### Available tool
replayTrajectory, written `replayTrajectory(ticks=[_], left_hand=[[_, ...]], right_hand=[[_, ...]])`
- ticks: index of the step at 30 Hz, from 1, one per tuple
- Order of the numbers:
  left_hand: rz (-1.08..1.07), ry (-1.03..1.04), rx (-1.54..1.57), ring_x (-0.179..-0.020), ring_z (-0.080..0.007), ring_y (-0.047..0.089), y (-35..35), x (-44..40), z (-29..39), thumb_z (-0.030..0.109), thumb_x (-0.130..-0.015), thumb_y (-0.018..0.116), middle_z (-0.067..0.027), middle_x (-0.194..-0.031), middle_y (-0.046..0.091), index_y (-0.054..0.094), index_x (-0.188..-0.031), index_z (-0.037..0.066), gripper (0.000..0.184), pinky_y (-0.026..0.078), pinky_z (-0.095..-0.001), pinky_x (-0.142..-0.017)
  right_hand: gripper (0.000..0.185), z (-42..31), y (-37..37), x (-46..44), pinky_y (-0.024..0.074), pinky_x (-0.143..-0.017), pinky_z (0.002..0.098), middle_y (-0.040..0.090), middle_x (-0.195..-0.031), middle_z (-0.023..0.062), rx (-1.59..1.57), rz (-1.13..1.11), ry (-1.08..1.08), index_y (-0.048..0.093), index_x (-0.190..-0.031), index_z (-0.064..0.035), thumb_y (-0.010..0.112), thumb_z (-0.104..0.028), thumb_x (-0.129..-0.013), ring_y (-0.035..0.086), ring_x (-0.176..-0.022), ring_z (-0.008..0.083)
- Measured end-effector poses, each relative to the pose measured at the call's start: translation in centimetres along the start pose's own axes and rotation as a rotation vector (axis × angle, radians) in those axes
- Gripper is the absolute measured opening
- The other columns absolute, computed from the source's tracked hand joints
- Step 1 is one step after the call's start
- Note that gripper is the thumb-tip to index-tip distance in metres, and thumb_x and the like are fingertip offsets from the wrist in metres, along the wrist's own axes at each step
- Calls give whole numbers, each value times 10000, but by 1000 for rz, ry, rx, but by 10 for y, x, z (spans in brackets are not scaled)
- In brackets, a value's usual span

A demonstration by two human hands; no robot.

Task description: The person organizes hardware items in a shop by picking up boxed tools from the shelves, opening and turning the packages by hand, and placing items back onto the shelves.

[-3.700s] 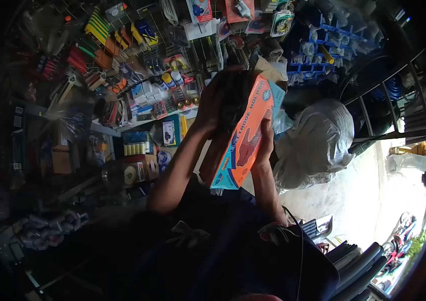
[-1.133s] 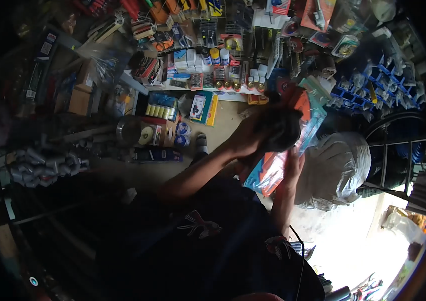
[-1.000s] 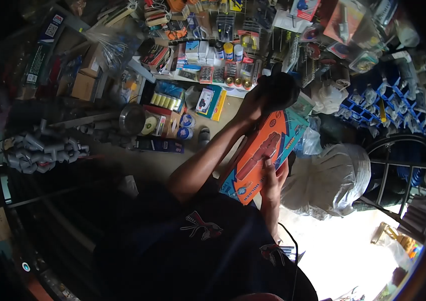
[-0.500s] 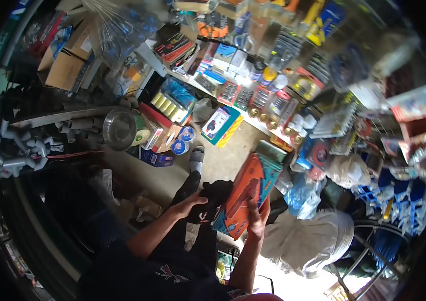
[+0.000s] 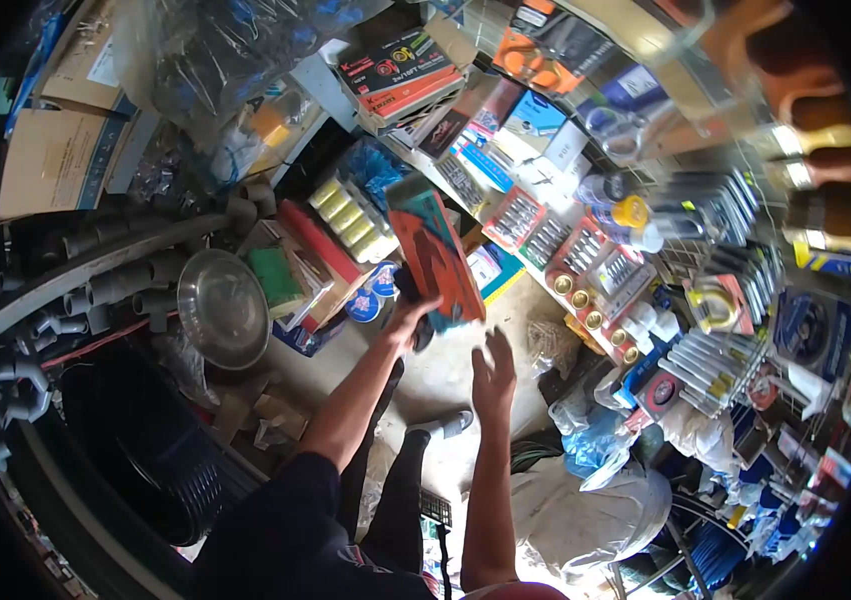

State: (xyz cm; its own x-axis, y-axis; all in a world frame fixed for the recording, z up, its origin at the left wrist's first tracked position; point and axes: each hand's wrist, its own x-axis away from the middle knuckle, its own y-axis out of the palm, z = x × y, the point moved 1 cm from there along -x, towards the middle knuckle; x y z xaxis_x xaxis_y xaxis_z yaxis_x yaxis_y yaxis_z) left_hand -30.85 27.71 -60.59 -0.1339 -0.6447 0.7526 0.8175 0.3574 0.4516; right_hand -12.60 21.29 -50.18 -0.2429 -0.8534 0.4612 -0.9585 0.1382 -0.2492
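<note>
My left hand point(image 5: 410, 325) grips the lower left edge of a flat orange and teal box point(image 5: 442, 262), which is tilted and partly blurred. Something black and soft, like a cloth point(image 5: 423, 336), is bunched in the same hand. To the right, my right hand point(image 5: 493, 375) is apart from the box, fingers spread, holding nothing. Just behind the box are a carton of yellow-ended rolls point(image 5: 350, 225) and a teal and yellow packet point(image 5: 500, 270), partly covered by it.
A shelf edge point(image 5: 535, 275) carries packaged bits, cans and small boxes. Grey pipe fittings point(image 5: 110, 290) and a round clear-looking dish point(image 5: 223, 310) are on the left. A large pale sack point(image 5: 585, 510) stands at lower right, below a blue plastic bag point(image 5: 590, 440).
The box has moved up and left, away from my body, and my right hand has let go of it. My left hand now holds it along with the black item. The view has shifted.
</note>
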Motion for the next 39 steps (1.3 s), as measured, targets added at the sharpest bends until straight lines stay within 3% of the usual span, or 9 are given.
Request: replayTrajectory(ticks=[9, 14, 20, 25, 31, 32, 33, 37, 39], left_hand=[[171, 298, 254, -843, -204, 716, -53, -182, 55, 200, -831, 848, -49, -1086, 704, 572, -1298, 96, 552, 578, -374, -627], [307, 468, 350, -1019, -235, 688, -61, -217, 58, 132, -824, 842, -75, -1242, 659, 496, -1419, 84, 690, 575, -392, -825], [1019, 167, -372, -1206, -333, 644, -60, -219, 63, 224, -834, 816, -177, -1345, 638, 464, -1470, 31, 752, 516, -415, -1029], [685, 814, -790, -1212, -363, 629, -58, -143, 57, 175, -902, 668, -230, -1278, 654, 543, -1360, -10, 509, 486, -431, -1034], [-392, 525, -1356, -1189, -394, 591, 45, 113, -19, 18, -812, 703, -242, -1270, 597, 541, -1301, -8, 516, 459, -463, -1034], [-765, 119, -1245, -1311, -398, 510, 103, 155, 3, 141, -834, 757, -256, -1398, 507, 498, -1378, -20, 624, 400, -459, -1119], [-961, 465, -1546, -1355, -395, 487, 102, 178, -11, 323, -848, 791, -267, -1450, 480, 426, -1479, -1, 798, 366, -444, -1167], [-802, -75, -1315, -1169, -247, 656, 83, 141, -23, 340, -939, 726, -148, -1226, 698, 710, -1178, 27, 394, 481, -358, -1049], [-554, 271, -1290, -982, -151, 694, 61, 75, -21, 228, -973, 683, -67, -1060, 715, 685, -1133, 50, 239, 561, -322, -861]], right_hand=[[502, 80, -23, 177, 565, -931, 352, 663, -1305, 163, -3, -174, 538, 516, -1441, -25, 655, -158, -978, 667, -1167, 244], [466, 94, -43, 238, 565, -861, 320, 699, -1185, 162, 1, -190, 693, 524, -1437, -33, 640, -126, -995, 699, -1019, 205], [485, 83, -25, 231, 577, -836, 317, 686, -1230, 182, -153, -190, 752, 494, -1446, -33, 643, -182, -1010, 703, -1051, 220], [556, 93, -5, 186, 576, -791, 290, 697, -1154, 128, -232, -117, 613, 456, -1469, -27, 652, -275, -1011, 694, -958, 164], [679, 19, -31, 107, 555, -923, 408, 392, -1527, 179, -822, 97, 458, 365, -1569, -168, 685, -311, -988, 555, -1249, 276], [547, 24, -36, 109, 550, -911, 385, 475, -1427, 158, -799, 119, 452, 462, -1465, -141, 687, -266, -982, 584, -1186, 250], [421, 29, -42, 112, 544, -898, 363, 559, -1327, 136, -776, 141, 447, 560, -1362, -114, 688, -220, -975, 614, -1124, 225], [266, 74, -62, 149, 556, -805, 326, 684, -1024, 71, -768, 214, 413, 664, -1212, -87, 693, -138, -952, 666, -919, 184], [410, 102, -68, 176, 563, -723, 321, 660, -1037, 81, -846, 306, 685, 587, -1316, -103, 718, -133, -928, 659, -868, 185]])
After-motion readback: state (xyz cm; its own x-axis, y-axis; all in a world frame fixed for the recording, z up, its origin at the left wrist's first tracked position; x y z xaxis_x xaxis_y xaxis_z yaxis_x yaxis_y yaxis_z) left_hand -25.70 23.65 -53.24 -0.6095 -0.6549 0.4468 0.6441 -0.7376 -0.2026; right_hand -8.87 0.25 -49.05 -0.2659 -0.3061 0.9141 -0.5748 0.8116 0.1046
